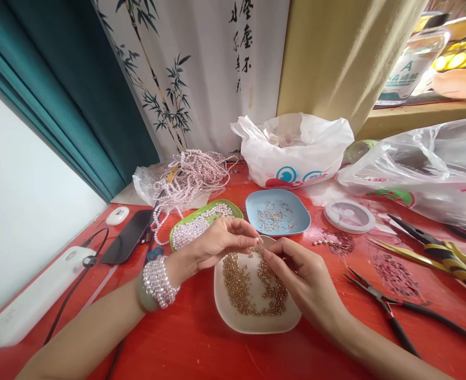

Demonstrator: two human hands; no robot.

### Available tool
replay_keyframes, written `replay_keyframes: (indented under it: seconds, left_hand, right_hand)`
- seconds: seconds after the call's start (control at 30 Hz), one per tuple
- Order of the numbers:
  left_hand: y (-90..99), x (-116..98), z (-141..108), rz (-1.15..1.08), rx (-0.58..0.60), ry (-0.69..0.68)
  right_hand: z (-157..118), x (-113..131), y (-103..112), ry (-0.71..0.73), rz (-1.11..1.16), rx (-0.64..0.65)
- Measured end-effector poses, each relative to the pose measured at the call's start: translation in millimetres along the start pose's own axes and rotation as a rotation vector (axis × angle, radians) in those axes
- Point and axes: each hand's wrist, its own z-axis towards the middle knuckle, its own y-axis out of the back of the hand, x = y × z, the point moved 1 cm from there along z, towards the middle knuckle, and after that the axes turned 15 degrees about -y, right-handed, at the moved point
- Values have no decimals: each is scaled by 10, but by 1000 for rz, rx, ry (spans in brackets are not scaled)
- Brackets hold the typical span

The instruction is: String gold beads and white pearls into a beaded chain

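My left hand (225,240), with a pearl bracelet (159,282) at its wrist, pinches a small pearly bead at its fingertips. Close beside it, my right hand (296,266) has thumb and index finger closed on a thin metal pin. Both hands meet above the far rim of a white dish (257,324) of gold beads (236,285). Behind my left hand lies a green tray (236,208) of pale pearl beads (191,229). A blue tray (300,214) with small metal pins stands beyond my fingertips.
Pearl strands (199,174) lie behind the green tray. Plastic bags (296,153) stand at the back. Black-handled pliers (387,301), gold tweezers (411,253) and yellow-black pliers (450,264) lie right, near a round lid (350,216). A phone (127,237) and white power bank (38,295) lie left.
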Motion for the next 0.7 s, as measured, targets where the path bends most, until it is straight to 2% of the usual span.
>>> replay_keyframes:
  seconds: [0.2,0.4,0.57,0.7]
  left_hand:
    - [-43,-4,-18,46,25,-44]
    - [-41,-10,-34,147,44,-68]
    - [-49,-62,-37,330,111,-198]
    - [-67,-103,-48,415,117,-280]
  right_hand:
    - [9,0,-12,47,-46,-11]
    - [31,-40,-26,12,-44,-19]
    - [42,-59,-22,-8,-29,-27]
    - [11,-15,-1,23,25,43]
